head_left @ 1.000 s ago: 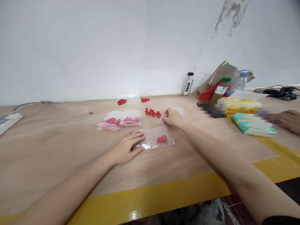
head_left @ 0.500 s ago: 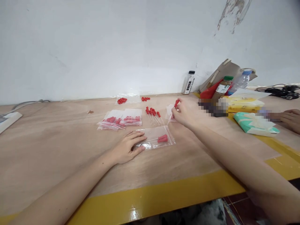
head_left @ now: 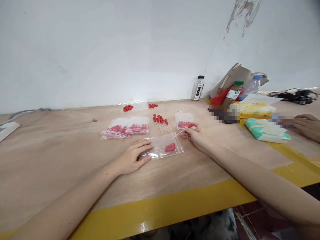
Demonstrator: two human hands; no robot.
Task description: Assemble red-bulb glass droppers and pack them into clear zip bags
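Observation:
A clear zip bag [head_left: 159, 142] lies on the table with a few red-bulbed droppers [head_left: 170, 147] inside, their thin stems toward the left. My left hand [head_left: 133, 156] rests flat on the bag's left end, fingers spread. Pinched in my right hand [head_left: 196, 135] is a glass dropper with a red rubber bulb; its stem slants down-left, the tip by the bag's upper right corner. Whether the tip is inside the bag I cannot tell. Just behind the bag lies a loose group of droppers [head_left: 160, 119]. A bag with red bulbs [head_left: 184, 120] lies behind my right hand.
Filled bags [head_left: 138, 125] overlap at centre left. Loose red bulbs [head_left: 153, 106] and a bag of bulbs [head_left: 128, 108] lie near the wall. Bottles [head_left: 199, 88], tissue packs [head_left: 267, 130], cables [head_left: 300, 96] and another person's hand [head_left: 307, 125] are at right.
My right hand has come down toward the bag, tilting the dropper from steep to nearly level. It uncovers the bag of bulbs behind it. My left hand stays on the bag.

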